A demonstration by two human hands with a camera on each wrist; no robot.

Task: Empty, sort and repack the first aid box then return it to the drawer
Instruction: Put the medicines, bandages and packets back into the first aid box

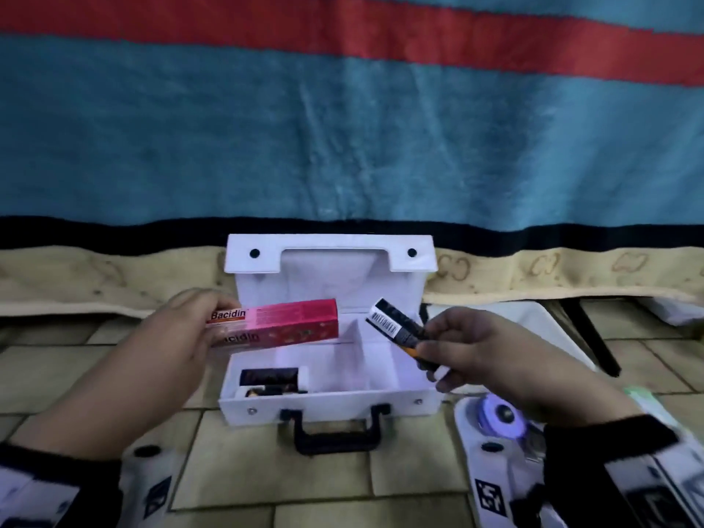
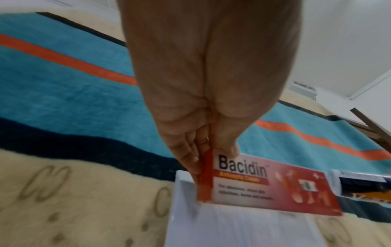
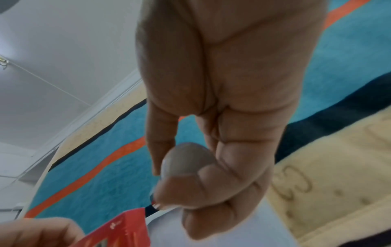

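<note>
The white first aid box [image 1: 384,403] stands open on the tiled floor, lid [image 1: 331,249] upright, black handle [image 1: 337,428] toward me. My left hand [image 1: 175,337] pinches a red Bacidin carton [image 1: 289,323] by its left end and holds it level over the box's left side; in the left wrist view the Bacidin carton [image 2: 264,185] is pinched between thumb and fingers. My right hand [image 1: 476,348] grips a black tube [image 1: 398,323] by its capped lower end, above the box's right compartment. The tube's white cap [image 3: 186,160] shows between the curled fingers. A dark item [image 1: 268,379] lies in the front left compartment.
A teal blanket [image 1: 343,127] with red and black stripes hangs behind the box. A white device with a purple round part [image 1: 499,413] lies on the floor at right, under my right wrist. A white board [image 1: 533,329] lies behind my right hand.
</note>
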